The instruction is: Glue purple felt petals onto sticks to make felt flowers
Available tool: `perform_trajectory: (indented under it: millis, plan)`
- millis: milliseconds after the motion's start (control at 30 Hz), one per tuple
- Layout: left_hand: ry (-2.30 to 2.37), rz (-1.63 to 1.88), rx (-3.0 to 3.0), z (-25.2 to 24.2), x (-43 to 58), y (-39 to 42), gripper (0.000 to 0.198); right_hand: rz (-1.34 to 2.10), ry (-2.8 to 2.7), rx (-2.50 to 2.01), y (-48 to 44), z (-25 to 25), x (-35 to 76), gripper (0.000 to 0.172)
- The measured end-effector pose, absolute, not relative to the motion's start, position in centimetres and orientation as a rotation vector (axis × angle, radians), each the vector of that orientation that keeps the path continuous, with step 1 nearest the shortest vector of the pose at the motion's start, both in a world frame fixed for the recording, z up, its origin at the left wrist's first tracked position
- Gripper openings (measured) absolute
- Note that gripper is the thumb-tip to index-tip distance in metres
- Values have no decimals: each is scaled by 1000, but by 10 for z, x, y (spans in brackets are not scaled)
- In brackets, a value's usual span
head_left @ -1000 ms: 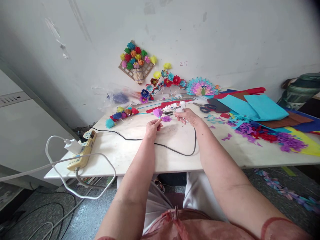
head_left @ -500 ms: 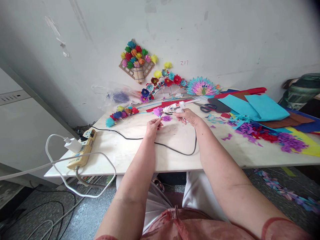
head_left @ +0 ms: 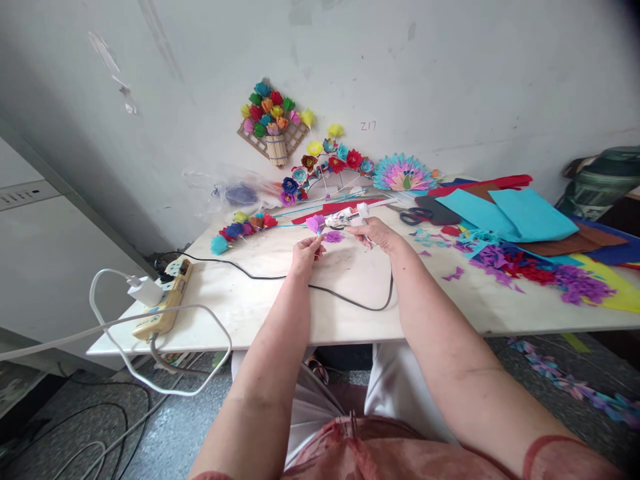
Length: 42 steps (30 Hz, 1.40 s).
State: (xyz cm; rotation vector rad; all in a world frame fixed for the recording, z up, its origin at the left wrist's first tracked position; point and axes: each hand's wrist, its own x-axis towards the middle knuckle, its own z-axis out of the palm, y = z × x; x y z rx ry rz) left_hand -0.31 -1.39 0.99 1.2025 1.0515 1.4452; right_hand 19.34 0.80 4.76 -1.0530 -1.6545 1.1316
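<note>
My left hand (head_left: 309,252) is closed on a purple paper flower (head_left: 315,223), pinching it from below. In my right hand (head_left: 373,232) is a white hot glue gun (head_left: 345,217) with coloured markings, the fingers wrapped about its handle. Its nozzle points left and meets or nearly meets the flower's petals; I cannot tell whether they touch. Just right of my left hand, a second purple paper piece (head_left: 333,237) lies on the table. The gun's black cord (head_left: 350,302) loops across the tabletop.
A power strip (head_left: 163,307) with a white charger sits at the table's left. Finished paper flowers (head_left: 245,228) lie at the back left. Scissors (head_left: 416,215), turquoise paper (head_left: 535,213) and purple scraps (head_left: 583,283) spread over the right. A flower arch (head_left: 336,163) stands by the wall.
Almost nothing differs. Both hands keep their places with the flower and the glue gun; the view has shifted very slightly.
</note>
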Motion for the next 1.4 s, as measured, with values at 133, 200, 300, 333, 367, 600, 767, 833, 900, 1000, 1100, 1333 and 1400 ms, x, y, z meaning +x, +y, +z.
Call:
perform_trajectory:
  millis: [133,200,300,333,367,600,767,833,900,1000,1100,1333,1400]
  plan:
    - [1049,1450,1202,9,-4,-13,33,1126,-1662,-1060,8,48,193,35]
    - [1047,1450,1201,8,-4,-12,34,1122,-1665,-1057,9,47,192,35]
    - [1043,1450,1204,7,-4,-11,34,1117,-1661,-1048,9,46,192,35]
    - [1043,1450,1207,7,-4,-11,34,1113,-1659,-1046,10,46,192,35]
    - [1045,1451,1210,7,-4,-11,34,1109,-1658,-1044,10,45,192,36]
    - [1045,1445,1235,6,-4,-11,32,1089,-1622,-1040,8,46,192,38]
    - [1036,1432,1240,6,-4,-12,34,1105,-1563,-1016,7,49,190,37]
    - [1032,1430,1236,6,-4,-12,35,1139,-1542,-977,6,50,191,37]
    - [1025,1431,1229,7,-4,-12,35,1198,-1544,-924,5,51,191,36]
    - [998,1428,1210,8,-4,-13,35,1290,-1570,-879,3,51,191,36]
    - [968,1420,1184,9,-4,-15,34,1330,-1579,-901,3,50,189,36]
    - [884,1419,1173,11,-4,-15,33,1339,-1588,-908,4,47,187,36]
    - [850,1416,1167,10,-4,-15,33,1343,-1578,-919,4,47,187,36]
